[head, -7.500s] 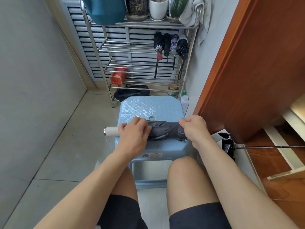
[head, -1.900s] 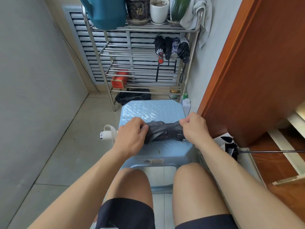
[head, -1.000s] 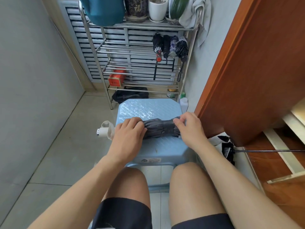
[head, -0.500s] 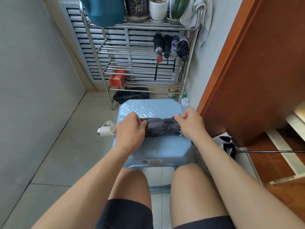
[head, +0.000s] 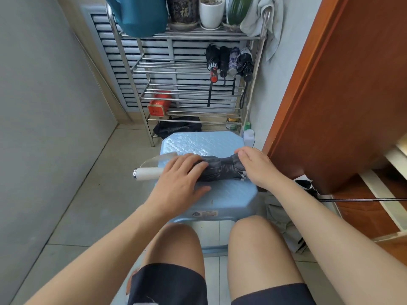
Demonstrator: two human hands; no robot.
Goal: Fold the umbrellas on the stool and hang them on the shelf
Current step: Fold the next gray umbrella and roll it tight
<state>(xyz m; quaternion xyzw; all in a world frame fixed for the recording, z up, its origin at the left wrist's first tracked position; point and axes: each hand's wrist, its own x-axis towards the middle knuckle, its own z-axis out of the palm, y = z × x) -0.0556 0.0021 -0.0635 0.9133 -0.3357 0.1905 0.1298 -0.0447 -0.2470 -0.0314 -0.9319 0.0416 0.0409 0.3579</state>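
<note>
1. Fingers (head: 193, 167) of the left hand (head: 178, 183) lie nearly straight and spread, pressing flat on the handle end of the grey umbrella (head: 220, 170), thumb out along the stool (head: 220, 194) top.
2. Right hand (head: 255, 166) sits at the umbrella's other end, its fingers curled over the bunched fabric; the thumb side is hidden, so how tightly it grips cannot be told.
3. Umbrella lies crosswise on the blue stool, folded down and partly rolled, with its white handle (head: 146, 173) sticking out past the stool's left edge and a pale strap (head: 156, 159) looping above it.
4. Both knees are tucked just below the stool's near edge.
5. Beyond the stool stands the metal shelf (head: 187, 84), and four folded umbrellas (head: 229, 60) hang in a row from its upper right rail, straps dangling.
6. Up top on the shelf: a teal can (head: 141, 16), a dark pot (head: 182, 12), a white pot (head: 212, 12) and a towel (head: 262, 20) draped over the corner.
7. Lower down, a red tin (head: 159, 103) rests on a rack, and a black bag (head: 178, 128) lies on the floor beneath.
8. Right of the stool, another umbrella (head: 308, 186) lies on the floor by the wooden door (head: 341, 84), its thin shaft running off to the right.
</note>
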